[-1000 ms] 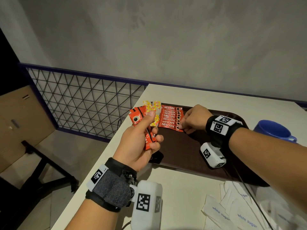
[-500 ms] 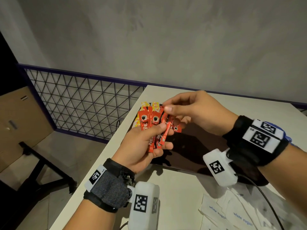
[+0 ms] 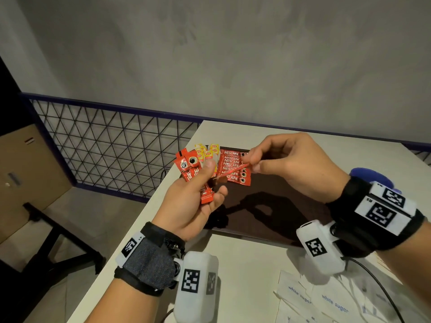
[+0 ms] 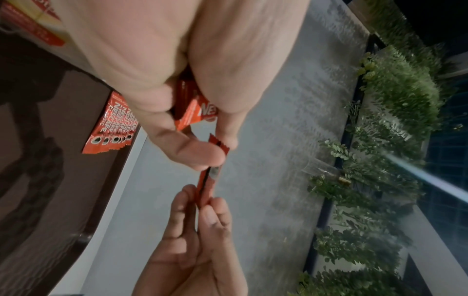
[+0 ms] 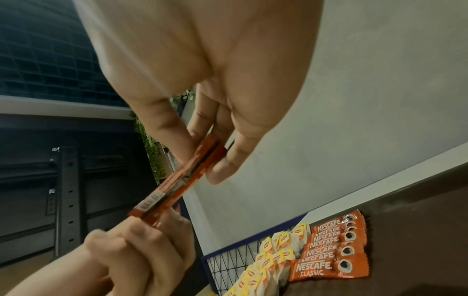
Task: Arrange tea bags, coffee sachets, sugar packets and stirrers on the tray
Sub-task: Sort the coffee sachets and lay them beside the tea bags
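My left hand (image 3: 210, 180) grips a fan of red coffee sachets (image 3: 190, 167) above the tray's left edge. My right hand (image 3: 252, 162) pinches one end of a single red sachet (image 3: 233, 170); its other end is still at my left fingertips (image 4: 202, 148). The right wrist view shows that sachet (image 5: 182, 180) stretched between both hands. On the dark brown tray (image 3: 275, 206), a neat row of red sachets (image 3: 233, 167) lies at the far left, with yellow tea bags (image 3: 207, 152) beside it. White sugar packets (image 3: 326, 301) lie on the table near me.
A blue mug (image 3: 373, 176) stands right of the tray, partly hidden by my right wrist. The table's left edge (image 3: 149, 210) drops off to a wire mesh railing (image 3: 112, 150). A cable (image 3: 382, 290) trails across the sugar packets.
My right hand left the row on the tray, rose to my left hand and took hold of one sachet from the fan. It now draws that sachet out to the right.
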The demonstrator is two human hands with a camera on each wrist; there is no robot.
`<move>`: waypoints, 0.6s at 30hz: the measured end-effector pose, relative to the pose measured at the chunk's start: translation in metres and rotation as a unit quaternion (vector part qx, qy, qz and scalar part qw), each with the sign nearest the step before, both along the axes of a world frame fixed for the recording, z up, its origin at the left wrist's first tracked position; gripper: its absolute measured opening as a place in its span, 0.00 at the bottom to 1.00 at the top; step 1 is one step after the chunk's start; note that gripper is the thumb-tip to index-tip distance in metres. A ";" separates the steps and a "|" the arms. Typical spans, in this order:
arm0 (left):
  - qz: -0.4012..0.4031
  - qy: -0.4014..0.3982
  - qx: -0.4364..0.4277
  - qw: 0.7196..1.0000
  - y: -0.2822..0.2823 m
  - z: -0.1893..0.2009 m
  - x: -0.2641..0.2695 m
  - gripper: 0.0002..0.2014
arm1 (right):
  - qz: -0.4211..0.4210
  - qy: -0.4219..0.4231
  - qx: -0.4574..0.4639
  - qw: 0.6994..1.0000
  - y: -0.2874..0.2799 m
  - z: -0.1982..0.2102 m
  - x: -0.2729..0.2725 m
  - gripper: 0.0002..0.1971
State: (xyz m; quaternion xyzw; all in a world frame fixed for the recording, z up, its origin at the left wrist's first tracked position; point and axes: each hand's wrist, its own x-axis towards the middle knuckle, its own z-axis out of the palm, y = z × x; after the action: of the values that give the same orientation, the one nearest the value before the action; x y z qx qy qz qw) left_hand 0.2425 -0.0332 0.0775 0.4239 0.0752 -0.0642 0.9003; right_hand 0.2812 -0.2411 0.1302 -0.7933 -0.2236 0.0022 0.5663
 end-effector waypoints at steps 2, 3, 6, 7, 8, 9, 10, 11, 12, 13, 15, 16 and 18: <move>-0.008 -0.013 -0.002 1.000 0.000 -0.002 0.001 0.10 | 0.010 0.010 0.027 1.000 0.000 -0.004 -0.001 0.03; -0.010 -0.017 0.000 1.000 0.000 -0.004 0.003 0.04 | 0.007 0.008 0.031 0.999 -0.001 -0.006 -0.001 0.05; -0.001 -0.038 -0.002 0.999 0.000 -0.007 0.004 0.08 | -0.025 -0.012 -0.018 0.999 -0.001 -0.007 -0.002 0.10; 0.004 -0.044 -0.003 0.999 0.000 -0.009 0.005 0.08 | -0.037 -0.013 -0.031 0.999 0.000 -0.006 -0.001 0.12; 0.007 -0.049 -0.005 0.999 0.000 -0.009 0.005 0.09 | -0.048 -0.006 -0.034 0.998 0.000 -0.006 0.001 0.15; 0.010 -0.055 -0.006 0.998 0.001 -0.010 0.005 0.09 | -0.053 0.011 -0.029 0.998 -0.001 -0.006 0.002 0.16; 0.014 -0.056 -0.009 0.998 0.001 -0.011 0.005 0.10 | -0.050 0.033 -0.023 0.998 -0.001 -0.006 0.003 0.16; 0.021 -0.058 -0.009 0.998 0.001 -0.011 0.006 0.10 | -0.045 0.049 -0.022 0.998 -0.002 -0.006 0.004 0.16; 0.027 -0.059 -0.012 0.998 0.001 -0.011 0.006 0.10 | -0.043 0.058 -0.027 0.997 -0.002 -0.006 0.005 0.14; 0.032 -0.061 -0.015 0.998 0.001 -0.011 0.007 0.10 | -0.041 0.063 -0.031 0.997 -0.003 -0.005 0.005 0.12; 0.040 -0.058 -0.016 0.997 0.002 -0.010 0.007 0.10 | -0.051 0.059 -0.049 0.996 -0.005 -0.003 0.005 0.08; 0.043 -0.057 -0.014 0.997 0.002 -0.010 0.007 0.10 | -0.067 0.046 -0.072 0.994 -0.005 -0.003 0.006 0.07; 0.053 -0.050 -0.001 0.997 0.004 -0.010 0.007 0.09 | -0.099 0.034 -0.105 0.989 -0.008 -0.006 0.014 0.06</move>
State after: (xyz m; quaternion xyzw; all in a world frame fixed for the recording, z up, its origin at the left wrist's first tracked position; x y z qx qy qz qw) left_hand 0.2495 -0.0293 0.0672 0.4211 0.0525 0.0047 0.9055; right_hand 0.2952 -0.2495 0.1242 -0.8660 -0.1232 -0.0030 0.4846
